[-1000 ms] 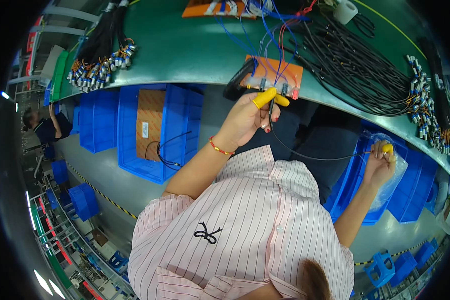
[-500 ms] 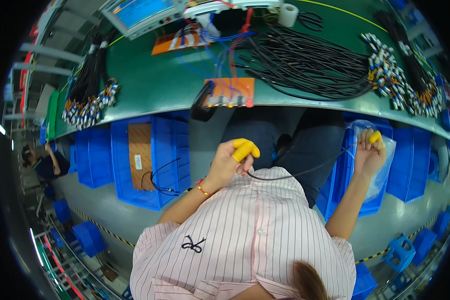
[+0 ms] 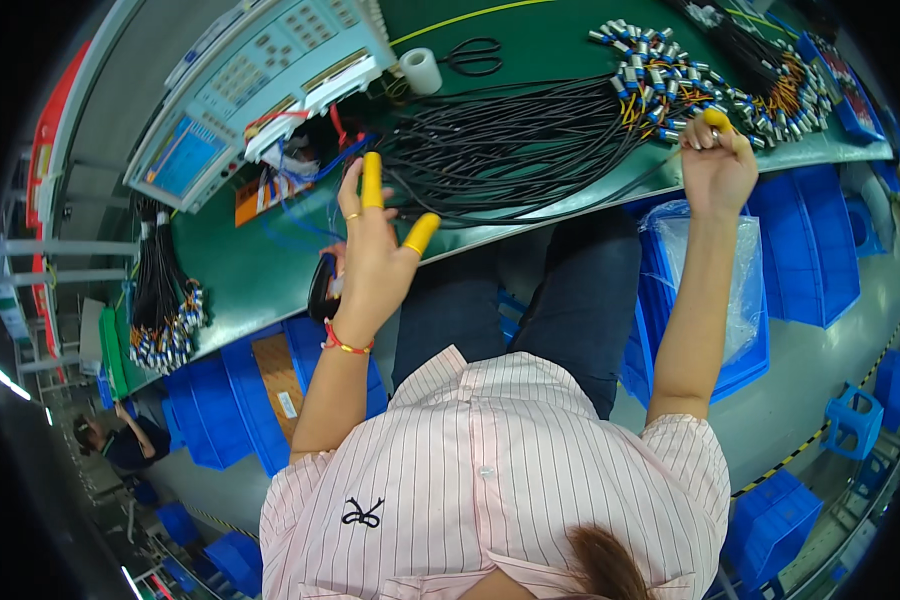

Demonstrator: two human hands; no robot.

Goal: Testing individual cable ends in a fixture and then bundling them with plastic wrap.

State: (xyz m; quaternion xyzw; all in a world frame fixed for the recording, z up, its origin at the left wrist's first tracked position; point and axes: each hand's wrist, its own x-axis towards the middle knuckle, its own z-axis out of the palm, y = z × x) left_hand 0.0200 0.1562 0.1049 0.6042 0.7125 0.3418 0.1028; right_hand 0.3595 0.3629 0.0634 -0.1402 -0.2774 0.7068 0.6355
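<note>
Pinched between yellow-capped fingers, a black cable (image 3: 610, 185) runs from the right hand (image 3: 715, 165) leftward along the green bench (image 3: 260, 270) — its long axis crosswise. Left hand (image 3: 370, 255) hangs spread and empty over the bench edge, just short of the cable bundle (image 3: 510, 140).

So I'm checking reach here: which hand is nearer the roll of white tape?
Left. The left hand is raised just below the tape roll; the right hand is far across the bench.
</note>
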